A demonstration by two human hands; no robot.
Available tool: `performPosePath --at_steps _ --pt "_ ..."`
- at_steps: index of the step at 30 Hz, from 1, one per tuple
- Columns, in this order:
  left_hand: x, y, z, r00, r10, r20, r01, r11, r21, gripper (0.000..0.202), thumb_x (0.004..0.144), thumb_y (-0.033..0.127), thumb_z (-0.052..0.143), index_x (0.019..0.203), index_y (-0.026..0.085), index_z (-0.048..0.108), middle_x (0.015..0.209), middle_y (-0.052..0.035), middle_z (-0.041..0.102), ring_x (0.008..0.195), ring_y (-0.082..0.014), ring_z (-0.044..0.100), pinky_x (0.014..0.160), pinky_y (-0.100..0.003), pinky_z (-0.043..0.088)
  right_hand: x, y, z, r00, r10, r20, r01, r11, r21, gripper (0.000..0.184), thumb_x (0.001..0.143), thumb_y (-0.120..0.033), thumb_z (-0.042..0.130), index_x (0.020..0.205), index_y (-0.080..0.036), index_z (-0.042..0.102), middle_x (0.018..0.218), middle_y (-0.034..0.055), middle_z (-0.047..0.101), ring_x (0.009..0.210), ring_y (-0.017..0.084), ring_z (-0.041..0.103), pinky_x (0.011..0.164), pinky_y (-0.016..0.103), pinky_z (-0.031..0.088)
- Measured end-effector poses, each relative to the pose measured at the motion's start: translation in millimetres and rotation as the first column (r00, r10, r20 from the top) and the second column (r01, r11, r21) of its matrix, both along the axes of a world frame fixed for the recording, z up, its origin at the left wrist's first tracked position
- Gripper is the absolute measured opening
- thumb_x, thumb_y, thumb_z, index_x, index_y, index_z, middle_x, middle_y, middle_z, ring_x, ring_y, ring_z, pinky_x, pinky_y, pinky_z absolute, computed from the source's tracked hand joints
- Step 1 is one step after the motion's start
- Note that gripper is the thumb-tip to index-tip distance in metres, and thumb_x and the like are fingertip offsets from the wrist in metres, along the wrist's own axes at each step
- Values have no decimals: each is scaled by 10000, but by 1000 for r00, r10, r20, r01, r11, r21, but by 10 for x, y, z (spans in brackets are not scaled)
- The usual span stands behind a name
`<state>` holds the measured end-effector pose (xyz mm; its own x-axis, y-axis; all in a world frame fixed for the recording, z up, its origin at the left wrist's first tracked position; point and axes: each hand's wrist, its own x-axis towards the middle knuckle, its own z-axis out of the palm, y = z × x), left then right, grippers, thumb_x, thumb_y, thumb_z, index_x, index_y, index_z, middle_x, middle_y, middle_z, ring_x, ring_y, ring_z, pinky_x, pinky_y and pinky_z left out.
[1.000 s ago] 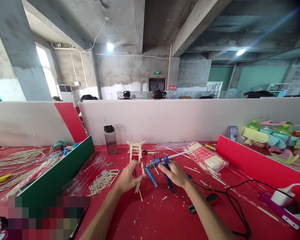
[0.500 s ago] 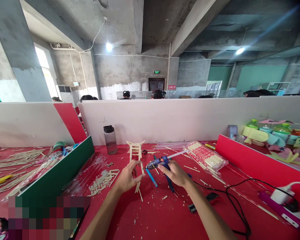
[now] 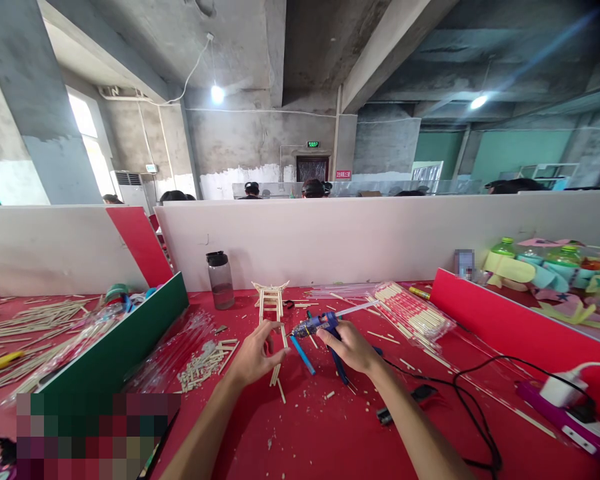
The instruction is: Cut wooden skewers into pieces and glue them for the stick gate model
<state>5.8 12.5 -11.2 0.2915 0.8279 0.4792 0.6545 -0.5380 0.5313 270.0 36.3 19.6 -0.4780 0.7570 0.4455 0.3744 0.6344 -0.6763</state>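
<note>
My right hand [image 3: 353, 347] grips a blue hot glue gun [image 3: 307, 327], its nozzle facing left and a clear glue stick [image 3: 357, 308] jutting from its back. My left hand [image 3: 255, 353] is beside a small frame of wooden sticks [image 3: 271, 300], thumb and forefinger apart; whether the fingertips touch the frame is unclear. Part of the frame is hidden behind this hand, and its lower sticks [image 3: 276, 375] show below the thumb. Under the nozzle a blue stick-like piece [image 3: 303, 355] lies on the red table [image 3: 280, 440].
Short cut sticks [image 3: 205, 365] lie in a heap at left, near a water bottle [image 3: 221, 280]. A packet of sticks [image 3: 413, 313] is at right. Black cable [image 3: 473, 407] loops towards a purple power strip [image 3: 570, 420]. Green [image 3: 115, 340] and red dividers [image 3: 520, 327] flank the table.
</note>
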Motion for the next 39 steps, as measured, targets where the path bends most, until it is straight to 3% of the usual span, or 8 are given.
performPosePath --at_steps 22,39 --pt "5 -15 24 1000 6 12 -6 1000 -11 394 838 392 627 1185 224 545 954 -23 604 665 -129 571 646 -260 459 13 22 -17 999 -4 54 2 999 46 378 955 -461 484 676 -207 500 641 -25 557 619 154 507 618 259 327" --pt "-5 -6 24 999 15 38 -15 1000 -12 412 831 393 630 1193 209 559 959 -29 605 667 -126 575 632 -254 458 57 9 9 999 45 16 -44 997 -59 439 951 -526 461 667 -199 535 616 -15 545 602 158 525 587 262 348"
